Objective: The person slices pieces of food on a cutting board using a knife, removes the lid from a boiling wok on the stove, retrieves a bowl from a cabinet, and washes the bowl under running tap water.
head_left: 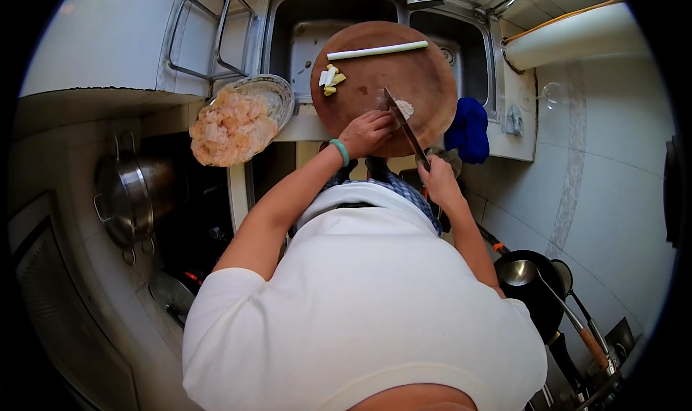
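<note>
My right hand (440, 180) grips the handle of a kitchen knife (407, 128), its blade slanting across the near part of a round wooden cutting board (425, 79). My left hand (367, 131), with a pale green bangle on the wrist, is curled on the board close to the blade's left side. Whatever lies under its fingers is hidden. Just right of the blade is a small heap of pale sliced pieces (405, 109). A long white leek or scallion stalk (377, 51) lies across the far side. White and yellowish chunks (331, 79) sit at the left.
The board rests over a double steel sink (339, 9). To its left, a glass plate (277, 94) carries pinkish, pale food (234, 126). A blue cloth (468, 131) hangs at the right counter edge. A steel pot (128, 195) stands left; a ladle (519, 272) and dark pan lie lower right.
</note>
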`<state>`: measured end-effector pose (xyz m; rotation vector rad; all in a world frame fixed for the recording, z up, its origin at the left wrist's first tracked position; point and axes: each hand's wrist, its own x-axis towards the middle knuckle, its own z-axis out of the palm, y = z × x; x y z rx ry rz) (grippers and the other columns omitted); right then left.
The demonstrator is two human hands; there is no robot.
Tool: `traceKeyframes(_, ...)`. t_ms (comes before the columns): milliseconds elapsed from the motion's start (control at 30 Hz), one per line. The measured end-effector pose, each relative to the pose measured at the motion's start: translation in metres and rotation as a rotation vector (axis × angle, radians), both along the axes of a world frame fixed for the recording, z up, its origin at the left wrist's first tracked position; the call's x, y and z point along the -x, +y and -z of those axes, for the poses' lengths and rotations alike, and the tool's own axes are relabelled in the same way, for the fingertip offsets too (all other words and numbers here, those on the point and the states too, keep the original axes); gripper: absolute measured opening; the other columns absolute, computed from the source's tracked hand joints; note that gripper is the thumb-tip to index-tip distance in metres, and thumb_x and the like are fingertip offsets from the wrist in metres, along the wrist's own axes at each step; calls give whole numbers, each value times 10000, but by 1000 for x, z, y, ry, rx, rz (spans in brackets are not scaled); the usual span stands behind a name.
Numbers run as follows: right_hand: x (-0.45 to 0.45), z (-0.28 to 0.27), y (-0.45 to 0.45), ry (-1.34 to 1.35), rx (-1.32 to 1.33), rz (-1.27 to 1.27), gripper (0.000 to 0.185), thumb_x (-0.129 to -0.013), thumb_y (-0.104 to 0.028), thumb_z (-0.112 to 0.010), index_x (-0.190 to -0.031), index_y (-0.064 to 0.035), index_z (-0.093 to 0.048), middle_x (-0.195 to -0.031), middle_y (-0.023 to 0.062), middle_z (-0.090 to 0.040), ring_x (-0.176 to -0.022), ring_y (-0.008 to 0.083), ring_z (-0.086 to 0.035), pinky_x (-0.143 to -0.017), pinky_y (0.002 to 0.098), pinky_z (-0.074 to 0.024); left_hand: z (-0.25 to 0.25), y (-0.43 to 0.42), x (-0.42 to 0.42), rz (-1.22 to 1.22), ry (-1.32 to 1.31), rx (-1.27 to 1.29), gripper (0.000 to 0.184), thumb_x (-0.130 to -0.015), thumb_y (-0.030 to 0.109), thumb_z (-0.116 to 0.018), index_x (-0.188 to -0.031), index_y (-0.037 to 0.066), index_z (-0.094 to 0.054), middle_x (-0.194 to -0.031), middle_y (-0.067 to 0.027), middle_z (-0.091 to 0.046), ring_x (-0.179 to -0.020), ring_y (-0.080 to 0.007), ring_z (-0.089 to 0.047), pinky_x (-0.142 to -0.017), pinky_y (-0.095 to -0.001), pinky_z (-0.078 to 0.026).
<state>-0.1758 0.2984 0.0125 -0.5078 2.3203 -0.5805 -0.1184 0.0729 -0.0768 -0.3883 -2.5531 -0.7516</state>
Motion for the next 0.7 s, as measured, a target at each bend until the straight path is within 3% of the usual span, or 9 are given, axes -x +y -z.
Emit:
traceKeyframes(300, 26, 19, -73, 178, 133, -56, 270, -865, -205, -595, -845, 64, -581, -857, 313, -607, -879, 478, -579, -751, 514, -466, -3, 1, 1, -11, 32, 19, 219, -753, 134, -655, -960, 62, -656, -1061, -72, -616, -1007, -251, -589, -866, -349, -505)
traceKeyframes(533, 3, -3, -12, 21, 45, -6, 279, -867, -211, -589, -885, 67, -595, -908, 317, -604, -904, 473, -576, -773, 497, -472, 2, -15, 11, 71, 6, 181, 136, -756, 126, -661, -875, 62, -646, -984, -56, -637, -937, -229, -621, -744, -314, -544)
traceKeyframes(700, -16, -10, 18, 20, -41, 26, 287, -868, -215, -594, -875, 72, -592, -886, 327, -597, -908, 475, -574, -770, 501, -471, -3, -17, 4, 22, -38, 63, 102, -743, 95, -661, -835, 59, -635, -945, -51, -637, -899, -208, -630, -710, -298, -548)
